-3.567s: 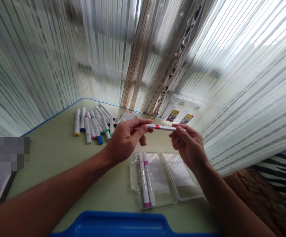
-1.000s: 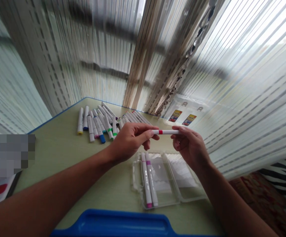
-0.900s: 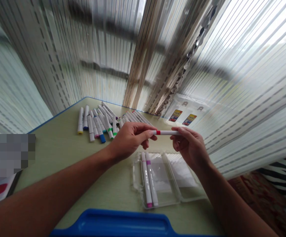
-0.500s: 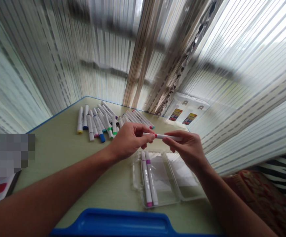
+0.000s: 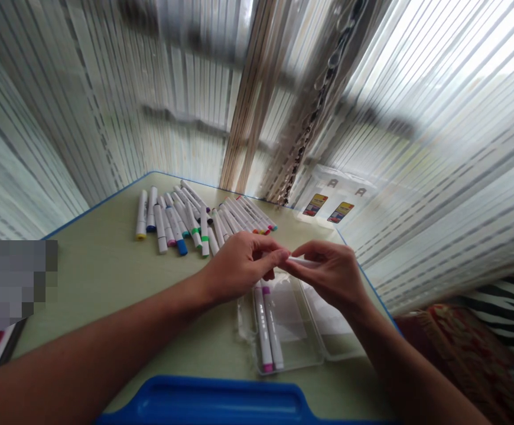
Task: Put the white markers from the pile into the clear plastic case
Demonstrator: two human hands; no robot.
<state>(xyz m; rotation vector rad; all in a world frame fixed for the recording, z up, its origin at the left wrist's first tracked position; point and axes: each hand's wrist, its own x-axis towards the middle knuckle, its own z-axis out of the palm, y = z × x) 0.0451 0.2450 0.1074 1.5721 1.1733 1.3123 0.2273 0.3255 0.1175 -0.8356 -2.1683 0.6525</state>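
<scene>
Between both hands is a white marker (image 5: 305, 261), held level above the open clear plastic case (image 5: 290, 361). My left hand (image 5: 243, 265) is closed at the marker's left end, and its fingers cover that end. My right hand (image 5: 332, 271) pinches the marker's right part between thumb and fingers. In the case's left half lie two markers side by side: one with a pink end (image 5: 263, 333) and one with a purple band (image 5: 273, 330). The upper ends of these two sit just under my left hand.
A loose pile of several white markers (image 5: 179, 221) with coloured caps lies toward the back of the green table (image 5: 106, 283). Behind it stands clear packaging (image 5: 328, 203) by the striped curtain (image 5: 186, 141). A blue tray (image 5: 221, 401) runs along the front edge.
Both hands have come down slightly toward me and closer together. The marker's red band, visible before, is now covered by my left fingers.
</scene>
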